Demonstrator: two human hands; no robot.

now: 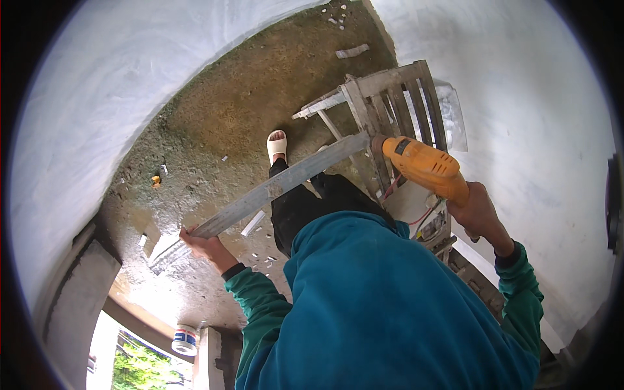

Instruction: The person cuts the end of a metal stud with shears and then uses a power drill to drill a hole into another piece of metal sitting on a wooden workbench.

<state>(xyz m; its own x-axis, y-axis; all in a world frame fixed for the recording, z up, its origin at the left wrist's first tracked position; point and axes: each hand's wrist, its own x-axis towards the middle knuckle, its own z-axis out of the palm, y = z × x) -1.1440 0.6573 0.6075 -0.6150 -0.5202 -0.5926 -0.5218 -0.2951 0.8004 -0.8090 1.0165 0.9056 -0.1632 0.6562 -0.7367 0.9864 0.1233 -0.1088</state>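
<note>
A long grey flat bar (276, 187), metal by its look, slants across the middle in front of my legs. My left hand (203, 247) is closed round it near its lower left end. My right hand (476, 214) grips the handle of an orange power drill (426, 168). The drill points left, its dark front end right beside the bar's upper right end; whether they touch, I cannot tell. Behind that end stands a worn slatted wooden chair (375, 107).
Scraps and debris lie on the wet, rough floor (214, 117). Red and dark wires run by the chair, and a whitish plastic bag (452, 117) sits behind it. White walls flank both sides. A white bucket (184, 341) stands by the bright opening at lower left.
</note>
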